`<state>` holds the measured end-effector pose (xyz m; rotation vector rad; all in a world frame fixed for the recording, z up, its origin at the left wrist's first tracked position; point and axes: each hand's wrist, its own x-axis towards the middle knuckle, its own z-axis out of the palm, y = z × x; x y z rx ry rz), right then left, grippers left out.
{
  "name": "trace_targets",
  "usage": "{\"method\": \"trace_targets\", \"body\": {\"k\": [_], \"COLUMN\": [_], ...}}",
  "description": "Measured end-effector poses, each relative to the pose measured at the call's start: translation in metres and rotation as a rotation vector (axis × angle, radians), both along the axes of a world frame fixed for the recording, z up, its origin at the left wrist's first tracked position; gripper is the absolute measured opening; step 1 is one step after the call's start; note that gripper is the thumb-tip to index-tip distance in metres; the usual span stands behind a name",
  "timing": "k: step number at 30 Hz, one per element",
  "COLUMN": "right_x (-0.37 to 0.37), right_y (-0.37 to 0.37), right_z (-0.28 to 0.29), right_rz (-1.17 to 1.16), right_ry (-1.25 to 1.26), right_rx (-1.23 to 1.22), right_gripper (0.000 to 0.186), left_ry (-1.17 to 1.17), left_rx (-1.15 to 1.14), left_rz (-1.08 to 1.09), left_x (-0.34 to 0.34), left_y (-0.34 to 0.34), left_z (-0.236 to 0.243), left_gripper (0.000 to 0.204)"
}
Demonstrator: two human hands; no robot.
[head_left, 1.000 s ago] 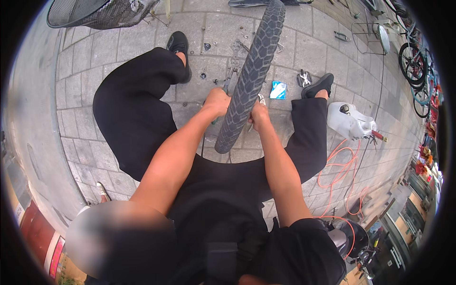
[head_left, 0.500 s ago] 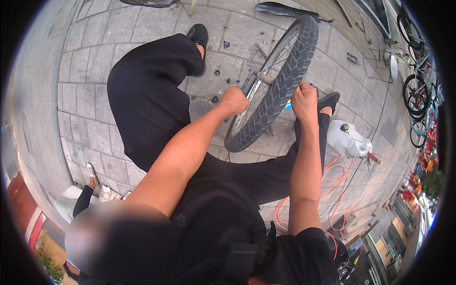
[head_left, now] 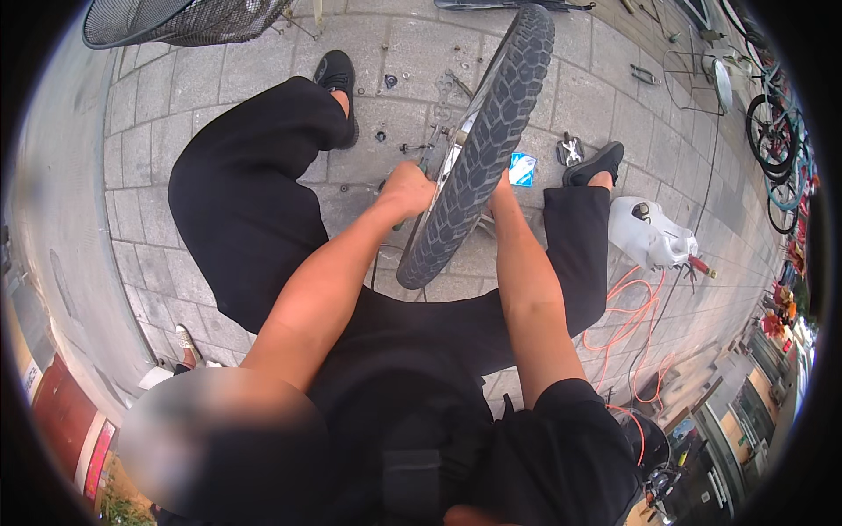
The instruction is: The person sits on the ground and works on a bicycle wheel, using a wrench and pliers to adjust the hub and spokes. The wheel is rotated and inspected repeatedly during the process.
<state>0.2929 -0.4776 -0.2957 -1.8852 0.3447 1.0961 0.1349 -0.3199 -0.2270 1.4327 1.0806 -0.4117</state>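
Observation:
A bicycle wheel with a knobbly black tyre (head_left: 491,131) leans upright between my legs, its rim and hub side turned to the left. My left hand (head_left: 408,189) is closed round a green-handled tool (head_left: 424,163) at the left of the wheel. That tool points up toward the hub; its exact kind is hard to make out. My right hand (head_left: 503,191) is on the other side, close against the tyre, which covers its fingers. Just beyond it lies a small blue-and-white packet (head_left: 523,168).
Small bolts and washers (head_left: 390,81) lie scattered on the paving left of the wheel. A pedal (head_left: 570,150) sits by my right shoe. Farther right are a white plastic bag (head_left: 645,230) and an orange hose (head_left: 627,320). A wire basket (head_left: 193,22) stands far left.
My right hand has moved left and inward, from beside the tyre to partly behind it. The wheel stands slightly farther left and more upright. The packet and pedal have come into fuller view.

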Motion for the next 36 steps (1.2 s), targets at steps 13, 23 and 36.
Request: {"method": "trace_targets", "body": {"k": [13,23,36], "right_x": [-0.051,0.117,-0.093], "right_y": [0.002,0.062,-0.019], "right_z": [0.235,0.107,0.128], "right_rz": [0.254,0.310,-0.154], "right_ry": [-0.376,-0.763,0.305], "right_rx": [0.119,-0.052,0.076], "right_gripper": [0.064,0.050,0.053], "left_ry": [-0.208,-0.206,-0.190], "left_rx": [-0.177,-0.238,-0.050], "left_rz": [0.157,-0.052,-0.148], "left_x": [0.001,-0.023,-0.011], "left_y": [-0.004,0.008,0.005], "left_z": [-0.008,-0.024,-0.008], "left_gripper": [0.038,0.039,0.034]}}
